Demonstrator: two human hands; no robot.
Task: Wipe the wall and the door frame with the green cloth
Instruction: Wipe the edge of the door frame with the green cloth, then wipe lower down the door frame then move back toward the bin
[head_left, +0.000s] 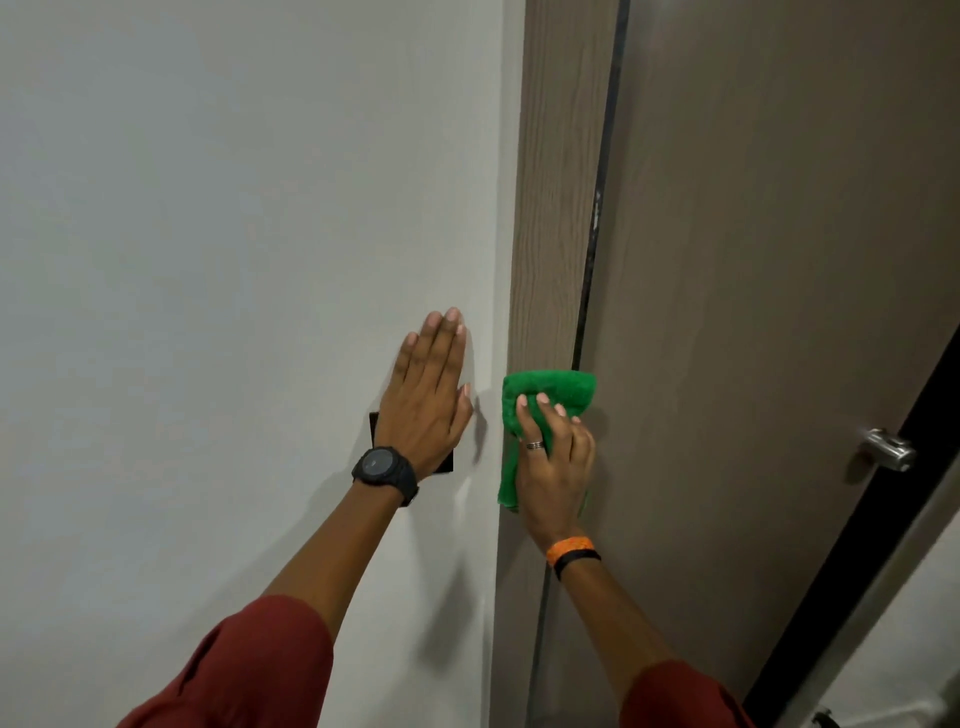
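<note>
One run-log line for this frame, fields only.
right hand: presses green cloth on door frame | left hand: flat on wall | door handle: untouched

Soft even light, faint shadows

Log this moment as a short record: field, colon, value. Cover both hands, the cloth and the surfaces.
left hand: flat, fingers together, palm on the white wall, partly covering a black wall plate
right hand: pressing the green cloth on the wooden door frame
door: brown, with a metal handle
wrists: black watch on left, orange band on right
</note>
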